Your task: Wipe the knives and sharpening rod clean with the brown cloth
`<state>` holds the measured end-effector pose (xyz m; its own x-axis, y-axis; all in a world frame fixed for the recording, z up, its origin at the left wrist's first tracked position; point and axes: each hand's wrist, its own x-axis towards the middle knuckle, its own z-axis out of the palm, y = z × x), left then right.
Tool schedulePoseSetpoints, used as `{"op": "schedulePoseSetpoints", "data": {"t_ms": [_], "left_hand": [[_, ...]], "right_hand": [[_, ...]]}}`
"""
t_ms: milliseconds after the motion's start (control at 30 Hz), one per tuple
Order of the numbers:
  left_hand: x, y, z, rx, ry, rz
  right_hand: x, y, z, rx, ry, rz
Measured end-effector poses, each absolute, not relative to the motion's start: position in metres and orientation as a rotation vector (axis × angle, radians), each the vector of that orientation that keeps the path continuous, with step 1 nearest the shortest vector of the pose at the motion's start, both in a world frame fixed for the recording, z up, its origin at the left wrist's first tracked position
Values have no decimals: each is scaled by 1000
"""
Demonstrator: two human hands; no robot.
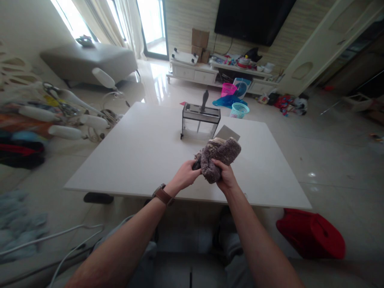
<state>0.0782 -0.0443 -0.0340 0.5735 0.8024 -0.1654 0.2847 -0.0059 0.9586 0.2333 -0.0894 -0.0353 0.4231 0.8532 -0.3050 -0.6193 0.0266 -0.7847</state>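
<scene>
From here the left hand, partly hidden, seems to pinch a bunched fuzzy cloth; the right hand grips its near side, thumb on top, above the worktop; I judge I'm working its folds, next needing a steady two-handed hold

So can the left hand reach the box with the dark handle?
Probably yes: the left hand has open tabletop before the box, but it might need to release the fuzzy bundle first.
</scene>
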Motion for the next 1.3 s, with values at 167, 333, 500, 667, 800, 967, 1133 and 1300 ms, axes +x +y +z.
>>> {"op": "schedulePoseSetpoints", "data": {"t_ms": [167, 333, 500, 667, 800, 967, 1133, 1300], "left_hand": [[79, -44, -35, 1554, 946, 518], [79, -45, -32, 1553, 944, 521], [79, -46, -30, 1542, 950, 502], [79, -46, -32, 1541, 958, 514], [78, -45, -34, 1554, 940, 521], [78, -45, -33, 1552, 937, 517], [79, -45, -32, 1545, 941, 505], [79, -46, -32, 1534, 950, 511]], "right_hand": [[234, -89, -36, -1033, -282, 1156], [234, -89, -37, -1023, -283, 1150], [235, -90, -38, -1025, -318, 1147], [234, -89, -38, -1038, -292, 1158], [233, -88, -38, -1035, -265, 1157], [233, -89, -38, -1025, -275, 1157], [233, -89, -38, -1029, -278, 1156], [234, -89, -37, -1029, -295, 1154]]}}
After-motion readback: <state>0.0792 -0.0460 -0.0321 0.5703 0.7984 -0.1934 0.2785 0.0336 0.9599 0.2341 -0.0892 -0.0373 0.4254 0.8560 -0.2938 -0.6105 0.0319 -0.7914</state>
